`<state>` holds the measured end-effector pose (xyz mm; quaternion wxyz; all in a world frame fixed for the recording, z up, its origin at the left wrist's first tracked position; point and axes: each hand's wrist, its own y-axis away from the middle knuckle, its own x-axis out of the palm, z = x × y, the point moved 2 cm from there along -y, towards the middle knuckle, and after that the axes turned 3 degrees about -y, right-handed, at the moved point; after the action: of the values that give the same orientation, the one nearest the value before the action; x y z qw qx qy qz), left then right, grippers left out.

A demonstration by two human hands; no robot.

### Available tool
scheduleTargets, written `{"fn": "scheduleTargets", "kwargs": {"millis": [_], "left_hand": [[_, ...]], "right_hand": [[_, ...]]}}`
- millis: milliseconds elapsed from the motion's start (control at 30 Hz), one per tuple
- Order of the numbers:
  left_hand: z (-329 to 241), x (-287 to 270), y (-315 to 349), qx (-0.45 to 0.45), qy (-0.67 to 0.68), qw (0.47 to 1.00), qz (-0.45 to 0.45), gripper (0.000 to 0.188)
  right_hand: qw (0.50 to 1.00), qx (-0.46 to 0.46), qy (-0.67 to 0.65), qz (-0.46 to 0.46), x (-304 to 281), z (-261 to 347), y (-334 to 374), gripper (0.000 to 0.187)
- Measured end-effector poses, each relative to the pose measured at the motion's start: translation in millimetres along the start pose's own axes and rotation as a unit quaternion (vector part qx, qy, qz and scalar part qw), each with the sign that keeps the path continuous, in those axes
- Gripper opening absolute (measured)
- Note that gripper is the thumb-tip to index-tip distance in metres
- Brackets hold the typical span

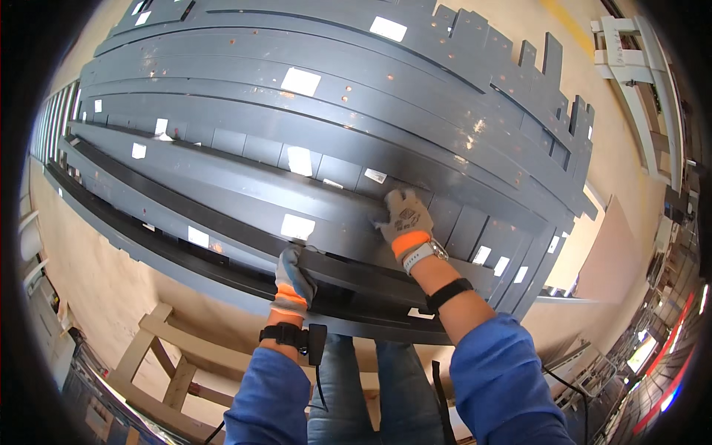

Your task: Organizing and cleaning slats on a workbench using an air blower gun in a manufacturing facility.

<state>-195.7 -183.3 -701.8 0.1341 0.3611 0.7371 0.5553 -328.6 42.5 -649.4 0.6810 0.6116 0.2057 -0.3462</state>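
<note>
A long grey metal beam [222,196] with a white label lies across the near part of a stack of similar painted parts. My left hand [295,276], in a grey glove with an orange cuff, is closed at the beam's near edge beside the label; its fingertips are partly hidden. Farther right, my right hand [408,215], gloved alike, reaches over the beam. Its fingers bend down at the far edge, and the thumb stands off to the left. Just beyond it are several short grey plates [445,219] set side by side.
Grey panels [289,44] with white labels fill the far side, with uneven ends jutting out at the upper right. A beige wooden trestle [178,334] stands at lower left. Pale frames [634,67] are at the far right, and a brown board [612,256] lies at right.
</note>
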Motion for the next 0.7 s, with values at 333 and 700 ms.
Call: {"fn": "scheduleTargets", "kwargs": {"millis": [333,700], "left_hand": [[-7,34,16,-0.027,0.015,0.999,0.012,0.021],[2,2,9,0.039,-0.101,0.993,0.035,0.034]], "right_hand": [[0.993,-0.044,0.107,-0.026,-16,-13,2,0.053],[0.993,-0.086,0.083,0.014,-13,-19,18,0.053]]}}
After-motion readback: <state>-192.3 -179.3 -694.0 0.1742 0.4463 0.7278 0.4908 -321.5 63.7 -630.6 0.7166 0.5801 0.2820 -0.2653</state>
